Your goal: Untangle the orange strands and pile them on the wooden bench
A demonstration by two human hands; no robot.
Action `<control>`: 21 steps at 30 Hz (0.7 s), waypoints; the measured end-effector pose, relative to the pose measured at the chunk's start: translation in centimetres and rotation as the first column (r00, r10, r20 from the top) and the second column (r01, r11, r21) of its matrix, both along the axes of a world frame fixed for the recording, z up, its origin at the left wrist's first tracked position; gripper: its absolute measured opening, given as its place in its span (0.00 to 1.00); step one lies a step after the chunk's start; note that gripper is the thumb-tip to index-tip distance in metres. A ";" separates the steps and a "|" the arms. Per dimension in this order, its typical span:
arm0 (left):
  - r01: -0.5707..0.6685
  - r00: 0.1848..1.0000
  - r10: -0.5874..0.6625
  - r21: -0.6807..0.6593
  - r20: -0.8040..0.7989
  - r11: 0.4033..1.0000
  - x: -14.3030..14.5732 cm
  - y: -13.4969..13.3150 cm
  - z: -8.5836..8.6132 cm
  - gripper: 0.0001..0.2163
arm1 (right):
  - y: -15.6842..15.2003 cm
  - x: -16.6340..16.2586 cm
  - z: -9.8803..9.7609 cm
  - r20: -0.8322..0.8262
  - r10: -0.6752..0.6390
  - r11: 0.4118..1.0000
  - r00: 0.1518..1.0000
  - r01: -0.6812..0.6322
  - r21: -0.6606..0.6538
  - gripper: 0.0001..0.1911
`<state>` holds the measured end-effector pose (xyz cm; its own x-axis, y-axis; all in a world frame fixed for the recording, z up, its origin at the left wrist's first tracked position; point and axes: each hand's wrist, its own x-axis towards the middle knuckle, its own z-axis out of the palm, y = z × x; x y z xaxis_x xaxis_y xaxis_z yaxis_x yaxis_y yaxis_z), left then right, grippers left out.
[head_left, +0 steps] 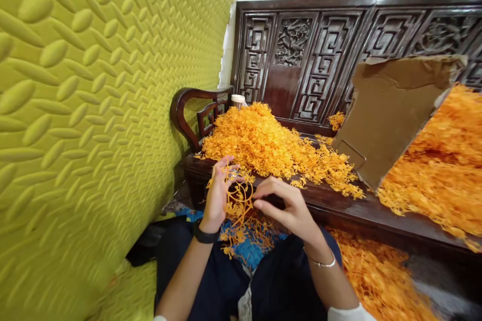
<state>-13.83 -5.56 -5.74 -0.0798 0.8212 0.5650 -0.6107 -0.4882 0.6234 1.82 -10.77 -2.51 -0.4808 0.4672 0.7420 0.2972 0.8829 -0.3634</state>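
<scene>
While both hands work above the lap, the left hand point(217, 195) grips a tangle of orange strands point(239, 205) and the right hand point(288, 208) pinches it; beyond, an orange heap point(263, 145) covers the wooden bench's point(339, 205) front edge.

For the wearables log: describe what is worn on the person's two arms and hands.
Both hands are bare, no gloves. The left hand has a black band at its wrist. The right hand has a thin silver bracelet. A white sleeve edge shows on the right forearm.
</scene>
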 end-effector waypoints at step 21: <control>-0.060 0.952 0.166 0.373 -0.259 0.926 -3.6 4.1 -4.9 0.40 | 4.7 2.5 -3.9 -0.076 -0.108 0.932 0.991 0.074 -0.356 0.07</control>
